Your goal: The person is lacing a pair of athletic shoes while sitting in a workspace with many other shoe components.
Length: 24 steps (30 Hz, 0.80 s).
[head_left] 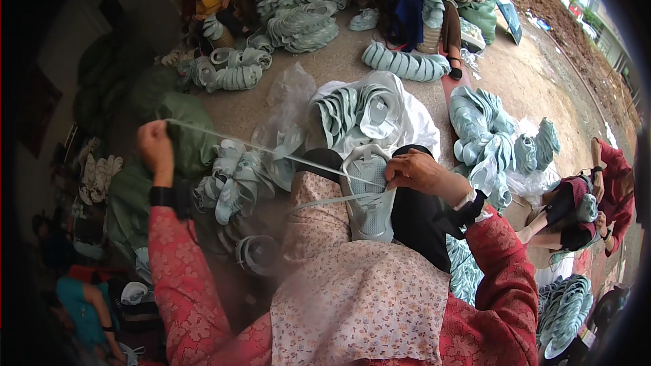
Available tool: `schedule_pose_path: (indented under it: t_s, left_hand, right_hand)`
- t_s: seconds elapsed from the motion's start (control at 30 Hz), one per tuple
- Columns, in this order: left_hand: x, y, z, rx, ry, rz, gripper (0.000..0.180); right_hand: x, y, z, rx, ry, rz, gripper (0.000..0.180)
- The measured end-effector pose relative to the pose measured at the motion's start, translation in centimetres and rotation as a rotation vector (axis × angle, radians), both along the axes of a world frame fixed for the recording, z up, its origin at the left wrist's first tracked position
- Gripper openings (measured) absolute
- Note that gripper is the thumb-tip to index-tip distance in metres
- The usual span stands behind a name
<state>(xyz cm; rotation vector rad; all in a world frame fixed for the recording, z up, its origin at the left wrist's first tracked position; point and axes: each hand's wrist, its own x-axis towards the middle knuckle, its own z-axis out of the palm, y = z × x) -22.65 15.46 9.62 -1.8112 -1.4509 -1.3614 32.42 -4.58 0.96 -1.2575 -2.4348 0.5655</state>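
Note:
A pale grey-green shoe upper lies upright along my lap between my knees, on the flowered apron. My left hand is raised far out to the left, closed on the end of a pale shoelace. That lace runs taut and slanting down to the eyelets of the upper. Closed against the upper's right edge, my right hand pinches near the eyelets; its fingertips partly hide what they grip. The other lace end trails off the upper to the left, across my thigh.
Ahead of my knees, stacked uppers rest on white plastic. More piles lie to the right and left. Green sacks stand at left. Several people sit around, one at the far right, another at the back.

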Motion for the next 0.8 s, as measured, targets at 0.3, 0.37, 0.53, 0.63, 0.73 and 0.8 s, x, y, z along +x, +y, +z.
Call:
schedule_pose_path:
  t_s: [0.3,0.37,0.53,0.63,0.73,0.8]
  left_hand:
    - [5.0,-6.2,-7.4,-0.711,-0.56,-0.381,0.032]
    - [9.2,-10.2,-8.8,-1.374,-0.606,-0.577,0.024]
    - [18.1,-20.1,-9.0,-2.126,-0.689,-1.165,0.033]
    - [20.2,-21.0,-11.0,-2.039,-1.134,-1.386,0.039]
    - [20.3,-19.6,-12.6,-1.774,-1.566,-1.329,0.033]
    - [18.6,-17.8,-12.9,-1.374,-2.02,-1.384,0.018]
  right_hand:
    - [0.0,-1.2,-0.8,-0.005,0.304,-0.051,0.014]
    - [-0.7,-2.2,0.1,0.211,0.174,-0.145,0.014]
    - [-4.2,-1.8,1.4,0.382,-0.124,0.012,0.014]
    - [-4.7,-1.3,0.9,0.424,-0.177,0.06,0.015]
    - [-4.7,-1.0,0.1,0.366,-0.173,0.059,0.013]
    - [-4.9,-1.4,-0.2,0.32,-0.085,-0.016,0.013]
